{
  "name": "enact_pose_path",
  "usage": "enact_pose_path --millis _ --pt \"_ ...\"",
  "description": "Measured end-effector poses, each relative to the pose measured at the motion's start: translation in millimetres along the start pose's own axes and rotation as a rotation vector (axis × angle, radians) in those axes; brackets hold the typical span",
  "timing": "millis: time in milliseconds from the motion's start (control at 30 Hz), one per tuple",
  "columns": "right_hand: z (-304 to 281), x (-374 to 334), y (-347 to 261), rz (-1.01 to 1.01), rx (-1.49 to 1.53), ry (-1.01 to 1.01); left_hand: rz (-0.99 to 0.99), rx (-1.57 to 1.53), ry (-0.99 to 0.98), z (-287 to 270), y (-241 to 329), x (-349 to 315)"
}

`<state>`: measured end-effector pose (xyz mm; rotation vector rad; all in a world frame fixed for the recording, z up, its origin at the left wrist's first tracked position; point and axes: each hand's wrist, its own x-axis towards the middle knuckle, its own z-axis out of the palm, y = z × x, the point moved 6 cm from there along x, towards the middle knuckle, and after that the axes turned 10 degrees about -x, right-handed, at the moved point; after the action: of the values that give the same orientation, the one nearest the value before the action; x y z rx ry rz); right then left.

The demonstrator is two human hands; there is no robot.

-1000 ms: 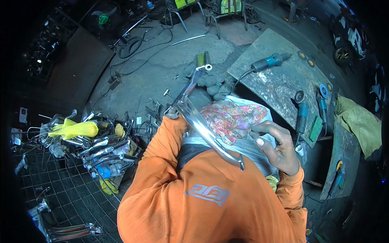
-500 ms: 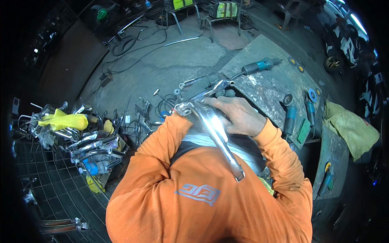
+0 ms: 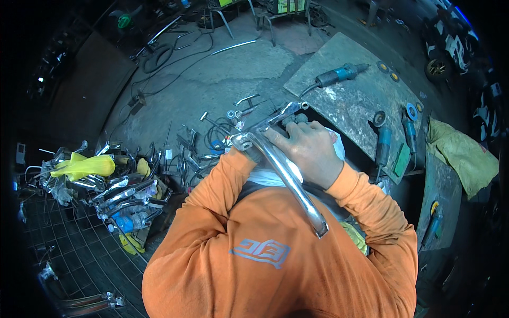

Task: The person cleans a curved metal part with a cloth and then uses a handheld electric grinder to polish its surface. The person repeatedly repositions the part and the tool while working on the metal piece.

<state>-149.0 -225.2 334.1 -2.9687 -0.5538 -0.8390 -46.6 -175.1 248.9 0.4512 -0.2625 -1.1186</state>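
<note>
A shiny forked metal part (image 3: 289,185) is held in front of my chest, its long tube slanting down to the right across my orange shirt. My left hand (image 3: 254,154) is under the fork and mostly hidden; it looks dark grey, perhaps gloved. Beyond the upper arm of the part are grey rounded shapes (image 3: 300,118), possibly its fingertips. My right hand (image 3: 310,151) is bare and lies over the part from the right, its forefinger against the metal near the joint and the other fingers bent. What lies beneath its palm is hidden.
At the right, a worn board (image 3: 352,100) carries a teal die grinder (image 3: 336,76), more power tools (image 3: 383,146) and small discs. A yellowish sack (image 3: 461,156) hangs beside it. At the left are piled metal parts (image 3: 127,196) with a yellow cloth (image 3: 85,166). Cables (image 3: 172,77) cross the floor.
The view has shifted slightly. The metal part has turned a little, and its lower end sits farther right. My right hand stays on it, with its fingers more bent.
</note>
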Motion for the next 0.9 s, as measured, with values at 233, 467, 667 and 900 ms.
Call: enact_pose_path --millis 233,467,667,900 --pt "0 -33 74 0.563 -0.047 -0.218 -0.011 -0.023 0.062 -7 -8 6" --pt "10 -76 69 0.742 1.064 -0.385 -0.014 -0.408 -0.052 -10 3 13" --pt "-14 -87 31 0.448 1.274 -0.569 0.014 -0.337 -0.108 -28 7 23" --pt "-31 -86 71 0.387 0.712 -0.285 0.158 -0.290 -0.105 -65 45 -21"
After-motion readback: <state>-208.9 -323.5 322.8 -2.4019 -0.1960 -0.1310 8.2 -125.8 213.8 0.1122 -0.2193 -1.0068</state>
